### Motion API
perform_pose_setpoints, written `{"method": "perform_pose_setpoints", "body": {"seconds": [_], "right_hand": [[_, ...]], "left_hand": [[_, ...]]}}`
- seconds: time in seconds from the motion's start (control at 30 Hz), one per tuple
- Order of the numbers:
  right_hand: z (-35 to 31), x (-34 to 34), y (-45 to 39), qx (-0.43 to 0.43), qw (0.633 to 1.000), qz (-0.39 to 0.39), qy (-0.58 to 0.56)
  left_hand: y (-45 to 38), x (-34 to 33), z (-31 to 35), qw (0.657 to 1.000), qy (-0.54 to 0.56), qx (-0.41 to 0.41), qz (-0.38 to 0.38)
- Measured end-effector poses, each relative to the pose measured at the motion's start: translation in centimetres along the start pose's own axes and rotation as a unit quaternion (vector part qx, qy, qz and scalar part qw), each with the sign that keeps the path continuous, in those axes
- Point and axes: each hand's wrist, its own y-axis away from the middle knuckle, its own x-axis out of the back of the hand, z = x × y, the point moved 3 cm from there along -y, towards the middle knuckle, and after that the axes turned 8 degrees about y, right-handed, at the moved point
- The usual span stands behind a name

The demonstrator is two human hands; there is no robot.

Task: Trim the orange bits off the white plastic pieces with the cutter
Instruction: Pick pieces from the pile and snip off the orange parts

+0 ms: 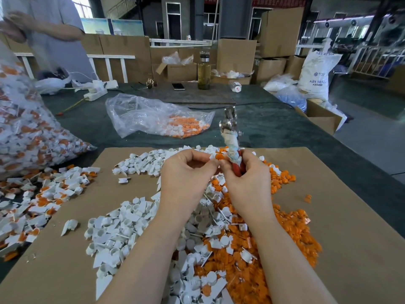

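Note:
My right hand (246, 172) grips the cutter (231, 137) by its red, rag-wrapped handles, metal jaws pointing up and away. My left hand (186, 170) pinches a small white plastic piece with an orange bit (215, 156) at its fingertips, right beside the cutter handles. Both hands hover over a brown cardboard sheet (350, 227). A heap of white pieces (122, 233) lies left of my arms and a heap of orange bits (291, 235) lies on the right.
A big clear bag of untrimmed parts (28, 132) bulges at the left, with loose untrimmed parts (43, 194) spilled below it. A second, nearly flat bag (157, 119) lies beyond the cardboard. A bottle (204, 71), a phone (178, 86) and cartons stand at the back. Another person (50, 29) stands far left.

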Motion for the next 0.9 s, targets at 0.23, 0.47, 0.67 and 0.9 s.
{"method": "perform_pose_setpoints", "body": {"seconds": [0.23, 0.47, 0.67, 0.9], "right_hand": [[0.1, -0.1, -0.2, 0.003, 0.995, -0.095, -0.007], [1.0, 1.5, -0.4, -0.065, 0.967, -0.236, -0.066], [1.2, 1.9, -0.3, -0.065, 0.934, -0.350, -0.005], [1.2, 1.8, 0.0, -0.050, 0.919, -0.391, -0.003]], "left_hand": [[-0.3, 0.4, -0.4, 1.000, -0.021, 0.008, 0.022], [-1.2, 1.1, -0.7, 0.999, 0.029, 0.009, 0.014], [-1.5, 1.4, -0.7, 0.994, 0.106, 0.008, -0.004], [-1.8, 1.9, -0.6, 0.995, 0.091, -0.017, -0.024]]}}
